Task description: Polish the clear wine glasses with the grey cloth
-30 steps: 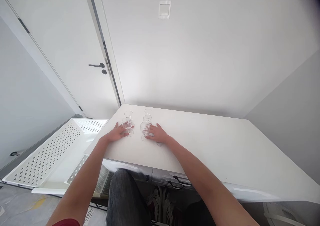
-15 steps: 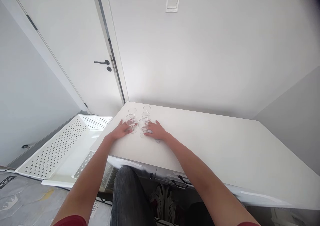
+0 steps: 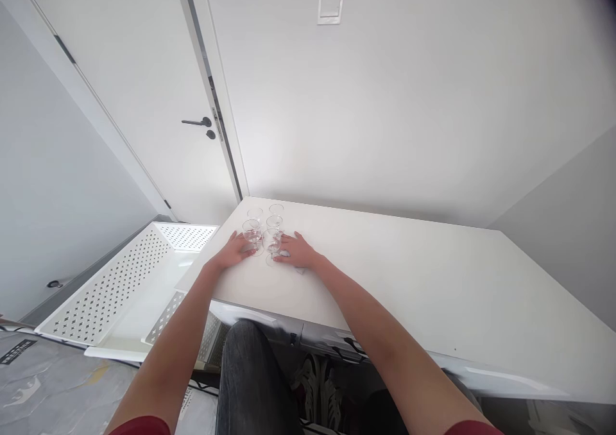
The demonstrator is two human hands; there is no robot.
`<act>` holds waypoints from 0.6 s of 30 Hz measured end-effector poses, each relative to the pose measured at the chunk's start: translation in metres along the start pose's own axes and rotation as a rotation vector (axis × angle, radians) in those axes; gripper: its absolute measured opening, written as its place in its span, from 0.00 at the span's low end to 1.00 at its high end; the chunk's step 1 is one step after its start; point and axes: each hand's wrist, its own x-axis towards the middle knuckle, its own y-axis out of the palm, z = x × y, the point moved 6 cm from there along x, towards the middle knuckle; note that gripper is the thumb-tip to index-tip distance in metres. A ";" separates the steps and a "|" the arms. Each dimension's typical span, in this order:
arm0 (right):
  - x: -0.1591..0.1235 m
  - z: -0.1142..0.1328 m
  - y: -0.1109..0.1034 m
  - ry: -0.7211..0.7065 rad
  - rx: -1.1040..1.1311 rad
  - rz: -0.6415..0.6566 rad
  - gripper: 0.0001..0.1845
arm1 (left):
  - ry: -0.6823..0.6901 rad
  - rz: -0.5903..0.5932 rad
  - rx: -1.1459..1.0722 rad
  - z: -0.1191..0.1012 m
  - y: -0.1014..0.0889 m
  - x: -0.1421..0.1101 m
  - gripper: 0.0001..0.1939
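Four small clear glasses stand close together near the far left corner of your white table [image 3: 409,274]. Each one has a round bowl on a short stem with a flat round foot, and you can see right through them. The near left glass [image 3: 253,235] and the near right glass [image 3: 274,244] stand side by side, almost touching. The two far glasses [image 3: 265,212] stand just behind them, also side by side. All four are upright, and whether anything is inside them is too hard to see. Your left hand [image 3: 235,251] lies low on the table with its fingers at the foot of the near left glass. Your right hand [image 3: 299,253] lies low too, with its fingers at the foot of the near right glass. Both hands look flat and loose, touching the glasses but not wrapped around them. To the left of the table sits a white rack with little holes [image 3: 108,284]. Behind it is a white door with a dark handle [image 3: 197,122].
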 end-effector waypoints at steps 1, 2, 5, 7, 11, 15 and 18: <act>0.001 0.001 0.001 -0.021 0.003 0.004 0.27 | -0.002 -0.005 -0.001 0.001 0.000 0.000 0.29; 0.001 0.001 0.002 -0.037 0.004 0.007 0.27 | 0.000 -0.008 -0.002 0.002 0.001 0.001 0.29; 0.002 -0.002 0.003 -0.037 0.003 -0.006 0.27 | 0.011 -0.021 -0.008 0.005 0.002 0.002 0.29; 0.003 -0.003 0.004 -0.035 0.002 -0.008 0.27 | 0.008 -0.027 -0.012 0.007 0.002 0.002 0.29; 0.004 -0.002 0.003 -0.050 0.008 -0.008 0.27 | 0.001 -0.016 -0.007 0.007 0.003 0.001 0.29; 0.003 -0.003 0.003 -0.042 0.018 -0.004 0.27 | 0.006 -0.005 0.004 0.004 0.003 0.000 0.30; 0.004 -0.007 0.004 -0.030 0.021 -0.004 0.26 | 0.009 -0.015 0.009 0.003 0.003 0.000 0.31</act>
